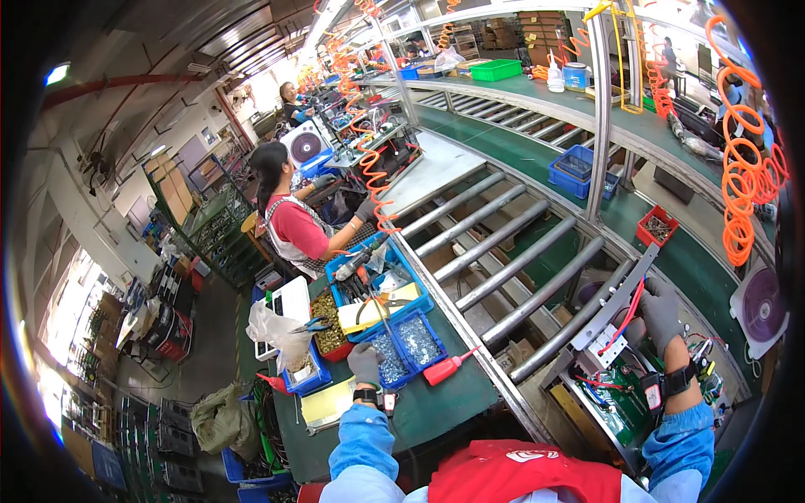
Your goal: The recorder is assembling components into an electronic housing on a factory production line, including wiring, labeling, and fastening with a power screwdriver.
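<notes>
My left hand (365, 363), in a grey glove, is at the left edge of a blue bin (391, 362) of small metal fasteners. Its fingers are curled, and their tips are too small to show what they pinch. My right hand (662, 315), also gloved, grips a long grey metal panel (587, 329), which is tilted up. A red wire (625, 317) runs along the panel. Beneath it lies an open metal chassis (616, 407) with a green circuit board and coloured wires. Right of the blue bin stands a second bin (418, 339) of fasteners, with a red bottle (449, 367) beside it.
Beyond the bins lie a power screwdriver (352, 264), pliers (369, 308) and a red bin (329, 325) of brass-coloured parts. Metal rollers (516, 243) run ahead. A co-worker (293, 210) sits at the far left. Orange coiled hoses (738, 168) hang at right.
</notes>
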`<state>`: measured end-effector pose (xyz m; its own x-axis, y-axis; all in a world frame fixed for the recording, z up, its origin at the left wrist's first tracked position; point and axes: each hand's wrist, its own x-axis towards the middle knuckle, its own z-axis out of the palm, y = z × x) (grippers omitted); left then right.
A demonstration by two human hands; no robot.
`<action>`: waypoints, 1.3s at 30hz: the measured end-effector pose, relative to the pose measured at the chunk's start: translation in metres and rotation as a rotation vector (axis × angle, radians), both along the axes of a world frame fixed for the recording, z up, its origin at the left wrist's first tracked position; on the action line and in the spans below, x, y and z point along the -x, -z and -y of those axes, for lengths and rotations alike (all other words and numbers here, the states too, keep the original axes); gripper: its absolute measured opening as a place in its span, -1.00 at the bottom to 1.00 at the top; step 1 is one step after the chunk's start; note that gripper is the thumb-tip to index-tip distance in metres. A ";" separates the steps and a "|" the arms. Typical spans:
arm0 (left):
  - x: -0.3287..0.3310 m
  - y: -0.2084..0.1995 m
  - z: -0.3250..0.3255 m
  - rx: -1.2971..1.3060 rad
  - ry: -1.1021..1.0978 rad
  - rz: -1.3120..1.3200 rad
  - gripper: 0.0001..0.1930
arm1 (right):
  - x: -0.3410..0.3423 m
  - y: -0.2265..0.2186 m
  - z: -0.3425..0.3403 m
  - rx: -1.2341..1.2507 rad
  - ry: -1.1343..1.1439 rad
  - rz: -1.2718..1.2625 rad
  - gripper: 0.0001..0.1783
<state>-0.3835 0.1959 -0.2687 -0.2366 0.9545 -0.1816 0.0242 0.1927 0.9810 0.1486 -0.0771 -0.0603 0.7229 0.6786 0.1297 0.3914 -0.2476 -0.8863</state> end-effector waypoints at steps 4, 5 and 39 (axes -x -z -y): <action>0.003 -0.019 0.016 0.175 -0.012 0.981 -0.88 | 0.000 0.001 0.000 -0.060 -0.028 -0.072 -0.77; -0.010 -0.026 0.022 0.129 0.045 0.931 -0.88 | 0.000 0.002 -0.001 -0.055 -0.028 -0.061 -0.77; -0.300 -0.288 0.186 -0.128 1.189 0.445 -0.78 | 0.042 -0.102 0.046 -0.062 -0.621 -0.300 -0.73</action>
<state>-0.0837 0.0104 0.0194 0.8295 0.5523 0.0832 -0.2178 0.1827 0.9587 0.1069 -0.1229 0.0421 0.2136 0.9762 0.0369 0.1802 -0.0022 -0.9836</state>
